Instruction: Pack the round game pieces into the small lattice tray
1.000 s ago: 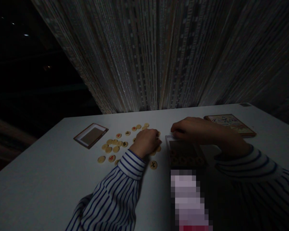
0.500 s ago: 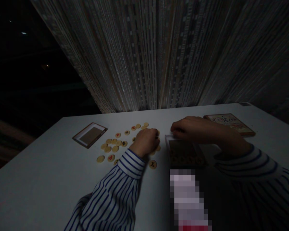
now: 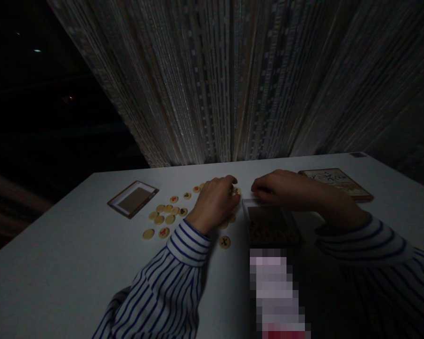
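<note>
On the white table lie several round wooden Chinese chess pieces point(image 3: 170, 219), some face up with red or black characters, others showing plain backs. My left hand point(image 3: 215, 203) is over the right side of this group, pinching a chess piece point(image 3: 236, 191) between thumb and fingers. A single black-marked piece point(image 3: 224, 242) lies closer to me. Right of the group sits an open box point(image 3: 246, 221), with several pieces lined up along its near side. My right hand point(image 3: 277, 189) is at the box's far edge with fingers curled; whatever they grip, if anything, is hidden.
A brown-framed open tray or lid point(image 3: 133, 198) lies on the table point(image 3: 74, 245) at the left. A flat box with a printed cover point(image 3: 337, 182) lies at the back right. Behind the table's far edge hangs a string curtain point(image 3: 212, 94). The scene is dim.
My left hand has moved slightly up and to the right, towards the box, and a chess piece now shows between its fingers. My right hand and the box have barely moved.
</note>
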The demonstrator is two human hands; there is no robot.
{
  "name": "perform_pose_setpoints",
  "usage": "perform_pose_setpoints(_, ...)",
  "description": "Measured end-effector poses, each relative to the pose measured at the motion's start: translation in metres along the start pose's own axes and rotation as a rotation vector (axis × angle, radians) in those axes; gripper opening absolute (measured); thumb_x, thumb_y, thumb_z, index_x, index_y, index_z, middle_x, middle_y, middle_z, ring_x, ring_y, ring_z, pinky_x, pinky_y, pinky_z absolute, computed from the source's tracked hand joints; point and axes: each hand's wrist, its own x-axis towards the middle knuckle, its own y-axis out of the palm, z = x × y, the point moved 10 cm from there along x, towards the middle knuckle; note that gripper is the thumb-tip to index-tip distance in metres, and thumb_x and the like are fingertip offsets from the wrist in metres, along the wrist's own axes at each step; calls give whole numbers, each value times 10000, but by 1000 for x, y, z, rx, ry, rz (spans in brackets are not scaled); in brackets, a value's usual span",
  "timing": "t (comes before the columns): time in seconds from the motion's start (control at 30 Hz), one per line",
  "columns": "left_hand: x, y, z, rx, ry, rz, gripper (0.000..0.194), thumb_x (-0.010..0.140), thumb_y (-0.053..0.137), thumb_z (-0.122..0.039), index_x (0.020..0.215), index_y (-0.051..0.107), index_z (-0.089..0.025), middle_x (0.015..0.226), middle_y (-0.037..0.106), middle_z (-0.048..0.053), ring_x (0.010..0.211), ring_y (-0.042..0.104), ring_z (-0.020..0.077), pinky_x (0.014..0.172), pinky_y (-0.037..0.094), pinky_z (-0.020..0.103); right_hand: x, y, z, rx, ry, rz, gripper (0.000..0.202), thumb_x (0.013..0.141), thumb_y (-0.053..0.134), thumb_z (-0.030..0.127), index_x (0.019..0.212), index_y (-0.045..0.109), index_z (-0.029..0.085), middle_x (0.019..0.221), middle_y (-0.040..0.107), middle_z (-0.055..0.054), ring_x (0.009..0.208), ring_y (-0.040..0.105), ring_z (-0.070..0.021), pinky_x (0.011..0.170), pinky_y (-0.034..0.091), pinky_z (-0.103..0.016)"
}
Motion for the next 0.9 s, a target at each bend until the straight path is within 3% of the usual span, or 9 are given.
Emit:
perform_pose_setpoints(0.33, -4, -26, -18, -94, 132, -235, 316, 785, 566, -236, 1086, 513, -156, 937, 640, 65, 888, 582, 197, 795, 441, 348, -3, -36, -2, 257, 42, -300, 256, 810, 473, 277, 938, 671, 178, 818, 698, -26, 730, 620, -151, 626, 413, -238)
perform_pose_setpoints(0.63, -6, -36, -21, -244, 128, -290, 314, 754, 595, -196, 1056, 518, -153, 954, 631, 64, 871, 578, 174, 781, 455, 324, -3, -34, -9, 515, 52, -330, 220, 780, 520, 295, 891, 672, 180, 755, 685, -12, 693, 617, -143, 609, 433, -237)
perform_pose_setpoints(0.9, 0, -19, -1, -654, -43, -202, 339, 717, 639, -219, 1043, 578, -147, 911, 637, 61, 695, 586, 104, 655, 477, 238, -4, -32, -10, 694, 73, -282, 230, 760, 536, 319, 875, 667, 168, 743, 676, -22, 691, 615, -155, 605, 458, -253)
